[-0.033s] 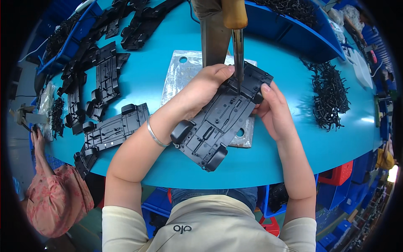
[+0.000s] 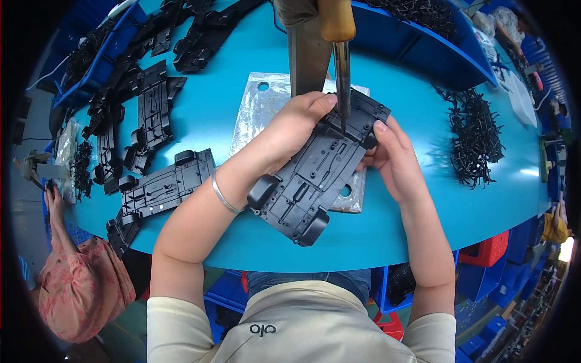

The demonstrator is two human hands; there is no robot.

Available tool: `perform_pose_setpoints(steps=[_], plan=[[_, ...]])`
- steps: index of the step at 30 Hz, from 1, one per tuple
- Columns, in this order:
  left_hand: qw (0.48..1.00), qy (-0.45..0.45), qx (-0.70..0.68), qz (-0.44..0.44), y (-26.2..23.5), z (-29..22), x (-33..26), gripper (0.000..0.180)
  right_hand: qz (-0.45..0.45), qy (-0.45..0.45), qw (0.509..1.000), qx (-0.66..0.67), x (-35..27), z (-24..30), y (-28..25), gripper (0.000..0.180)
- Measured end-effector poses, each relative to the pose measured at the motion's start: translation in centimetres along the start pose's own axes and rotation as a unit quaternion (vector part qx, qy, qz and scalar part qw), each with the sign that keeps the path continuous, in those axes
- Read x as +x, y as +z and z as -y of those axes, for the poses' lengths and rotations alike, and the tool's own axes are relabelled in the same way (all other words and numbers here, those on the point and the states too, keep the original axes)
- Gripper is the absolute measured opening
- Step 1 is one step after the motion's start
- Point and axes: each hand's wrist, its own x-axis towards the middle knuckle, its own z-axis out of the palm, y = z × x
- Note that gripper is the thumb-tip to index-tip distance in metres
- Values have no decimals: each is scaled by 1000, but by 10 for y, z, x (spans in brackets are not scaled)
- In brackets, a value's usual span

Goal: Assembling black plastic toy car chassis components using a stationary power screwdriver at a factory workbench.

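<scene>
Between my hands is a black plastic toy-car chassis point(image 2: 321, 169), tilted, with rounded wheel arches at its near end. My left hand point(image 2: 293, 127) is closed on its far left edge, thumb near a vertical metal shaft point(image 2: 342, 75) under an amber handle. The shaft's thin tip comes down on the far part of the chassis. My right hand point(image 2: 393, 154) pinches the right edge, thumb on top and fingers partly hidden beneath. Under the chassis lies a scuffed metal plate point(image 2: 245, 115) with round holes, beside an upright metal post point(image 2: 308, 60).
Several more black chassis point(image 2: 166, 187) lie on the turquoise table point(image 2: 399, 242) at left. At right is a heap of small black parts point(image 2: 475, 142). Blue bins point(image 2: 417, 45) stand at the back and far left. Another person's hand point(image 2: 54, 202) is at the left edge.
The chassis has shifted very slightly under the shaft's tip, its far right corner a little to the left. Both hands keep their hold.
</scene>
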Motion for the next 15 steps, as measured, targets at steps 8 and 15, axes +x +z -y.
perform_pose_setpoints(steps=[8, 15], plan=[[977, 71, 186, -76, -9, 11, 5, 29, 6, -3, 1000, 2, 5, -4, -3, 36], [971, 90, 209, -74, -12, 7, 3, 29, 14, -14, 998, 56, 7, -10, 0, 30]])
